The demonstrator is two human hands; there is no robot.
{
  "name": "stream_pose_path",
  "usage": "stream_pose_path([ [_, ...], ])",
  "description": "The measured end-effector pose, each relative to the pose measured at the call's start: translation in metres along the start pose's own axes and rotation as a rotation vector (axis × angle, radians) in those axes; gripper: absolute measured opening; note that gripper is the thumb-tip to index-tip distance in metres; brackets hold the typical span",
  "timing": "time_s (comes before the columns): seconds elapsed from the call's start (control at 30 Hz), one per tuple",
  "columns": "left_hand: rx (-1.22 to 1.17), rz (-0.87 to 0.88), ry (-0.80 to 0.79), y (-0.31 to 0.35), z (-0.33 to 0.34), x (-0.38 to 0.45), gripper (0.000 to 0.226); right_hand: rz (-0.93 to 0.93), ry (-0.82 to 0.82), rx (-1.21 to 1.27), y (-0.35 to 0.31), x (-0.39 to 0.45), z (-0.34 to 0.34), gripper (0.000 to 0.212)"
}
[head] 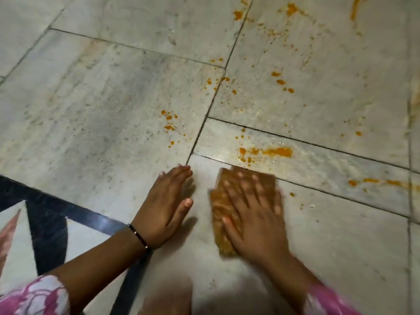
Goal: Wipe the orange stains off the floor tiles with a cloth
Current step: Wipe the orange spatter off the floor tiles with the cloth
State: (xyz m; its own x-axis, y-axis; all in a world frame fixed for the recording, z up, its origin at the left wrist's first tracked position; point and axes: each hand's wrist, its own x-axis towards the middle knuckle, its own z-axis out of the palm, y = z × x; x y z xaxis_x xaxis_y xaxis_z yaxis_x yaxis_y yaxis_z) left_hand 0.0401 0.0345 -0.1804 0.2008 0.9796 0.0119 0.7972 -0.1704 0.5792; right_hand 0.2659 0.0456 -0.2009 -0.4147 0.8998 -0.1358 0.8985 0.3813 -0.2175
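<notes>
Covering most of my view, the pale floor tiles (pixel 113 98) run out ahead of both sets of fingertips, crossed by dark grout lines. A black inlay border (pixel 75 208) runs behind and to the outside of the left wrist.

Orange stains: the largest smear (pixel 276 152) lies just beyond the right fingertips, on the narrow tile strip. A second streak (pixel 372 181) lies off to the right of them. Smaller spots (pixel 169 122) lie ahead of the left fingertips, and more spatter (pixel 281 81) sits well beyond.

The cloth (pixel 223 214), brown-orange and folded flat, lies on the tile under the right hand (pixel 254 214). I read those fingers (pixel 244 180) as straight and slightly spread, pressing flat on the cloth, not curled round it. This hand is motion-blurred.

The left hand (pixel 166 205) rests palm-down on bare tile just beside the cloth, apart from it, fingers straight and close together, holding nothing. A thin dark bracelet (pixel 138 235) circles its wrist.
</notes>
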Motion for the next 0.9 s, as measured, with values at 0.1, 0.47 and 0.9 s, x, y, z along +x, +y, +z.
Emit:
stream_pose_path([
  [0.1,0.009,0.058,-0.08,0.0,0.016,0.01,0.066,0.036,-0.092,0.035,-0.016,-0.068,0.008,0.077],
  [0.47,0.168,0.225,-0.214,0.015,0.044,0.038,0.078,0.569,0.02,-0.001,0.069,-0.068,-0.013,0.083],
  [0.9,0.396,0.141,-0.241,0.0,0.049,0.029,0.087,0.718,0.044,0.023,0.066,-0.102,-0.006,0.08],
])
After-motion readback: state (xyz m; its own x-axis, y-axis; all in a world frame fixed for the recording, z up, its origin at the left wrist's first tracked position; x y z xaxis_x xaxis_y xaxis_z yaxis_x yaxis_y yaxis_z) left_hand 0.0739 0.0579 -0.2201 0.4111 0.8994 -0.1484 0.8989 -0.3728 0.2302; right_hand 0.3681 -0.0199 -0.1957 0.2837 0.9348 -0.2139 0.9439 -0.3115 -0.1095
